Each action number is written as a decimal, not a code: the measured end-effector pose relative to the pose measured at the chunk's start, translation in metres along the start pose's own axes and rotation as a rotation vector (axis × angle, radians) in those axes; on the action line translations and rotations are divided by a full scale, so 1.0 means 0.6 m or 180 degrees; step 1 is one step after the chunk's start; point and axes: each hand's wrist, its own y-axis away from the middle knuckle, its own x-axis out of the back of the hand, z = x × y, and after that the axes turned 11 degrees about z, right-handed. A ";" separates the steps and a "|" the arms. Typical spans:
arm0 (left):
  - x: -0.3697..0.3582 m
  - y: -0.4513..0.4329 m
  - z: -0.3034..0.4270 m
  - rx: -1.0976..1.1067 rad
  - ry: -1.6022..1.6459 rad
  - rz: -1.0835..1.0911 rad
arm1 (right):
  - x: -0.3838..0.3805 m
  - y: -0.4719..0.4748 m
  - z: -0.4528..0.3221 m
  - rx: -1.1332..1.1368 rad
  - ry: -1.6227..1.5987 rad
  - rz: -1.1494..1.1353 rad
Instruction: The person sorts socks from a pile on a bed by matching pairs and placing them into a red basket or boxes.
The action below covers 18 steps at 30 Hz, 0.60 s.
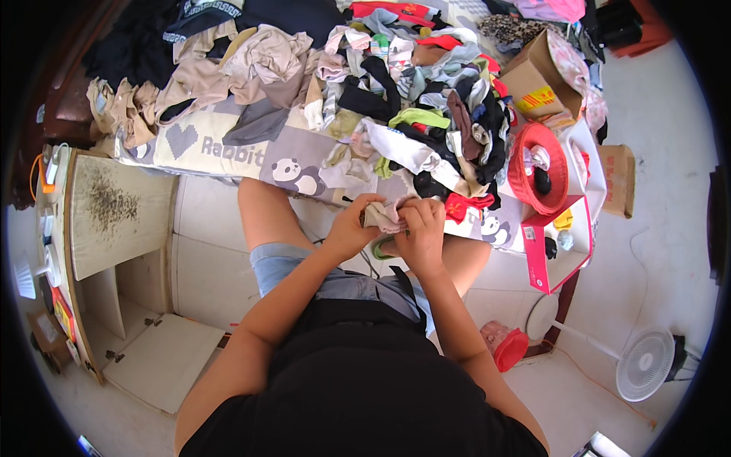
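Observation:
Over my lap, both hands hold a bunched pale sock (384,217) with a pinkish cuff. My left hand (355,227) grips its left end, and my right hand (421,231) has its fingers around the cuff. Just beyond them lies a large heap of mixed socks on the bed (214,140), which has a panda-print cover. A white sock (400,147), a lime-green sock (420,117) and a red sock (465,207) are at the near side of the heap. Parts of the held sock are hidden by my fingers.
Beige garments (194,85) are piled at the left. To the right stand a red basket (517,171), a pink-and-white box (537,268) with several small socks, and a cardboard box (522,74). A wooden cabinet (123,211) is at my left; a white fan (645,364) stands at lower right.

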 end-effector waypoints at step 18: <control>0.020 0.002 0.067 0.1317 0.0587 -0.0843 | -0.008 0.057 0.019 -0.2151 -0.1596 -0.0556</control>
